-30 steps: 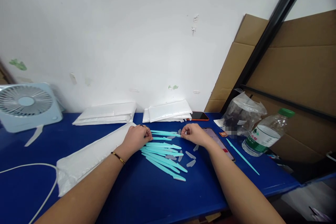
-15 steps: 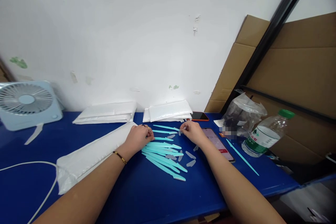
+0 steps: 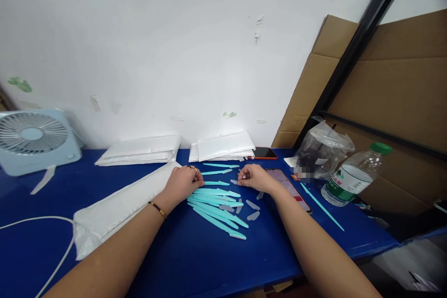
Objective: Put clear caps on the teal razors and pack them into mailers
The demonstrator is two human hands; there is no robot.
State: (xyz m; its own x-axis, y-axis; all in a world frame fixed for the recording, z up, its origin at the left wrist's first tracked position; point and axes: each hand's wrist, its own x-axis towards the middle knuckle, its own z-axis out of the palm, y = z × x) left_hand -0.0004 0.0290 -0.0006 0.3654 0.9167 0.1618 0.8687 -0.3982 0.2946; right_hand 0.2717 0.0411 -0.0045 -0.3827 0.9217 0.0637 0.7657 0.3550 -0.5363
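Observation:
Several turquoise eyebrow razors (image 3: 218, 218) lie fanned out on the blue table, their blade ends toward the right. My left hand (image 3: 183, 182) pinches the handle end of one eyebrow razor (image 3: 216, 183) between thumb and finger. Just right of that razor's tip, my right hand (image 3: 256, 178) has its fingers closed on a small clear blade cap (image 3: 234, 181). Two more razors (image 3: 220, 165) lie beyond my hands. Loose clear caps (image 3: 253, 216) are scattered below my right hand; the fingers partly hide others.
White padded packets (image 3: 139, 149) lie along the wall, and a longer one (image 3: 122, 209) is beside my left forearm. A phone (image 3: 284, 181), a single razor (image 3: 323, 207), a bottle (image 3: 352, 177) and a bagged cup (image 3: 319, 149) are right. A fan (image 3: 33, 135) stands left.
My right hand has moved slightly toward me, from the far razor's tip to the razor in my left hand, and now pinches a cap. My left hand stays put.

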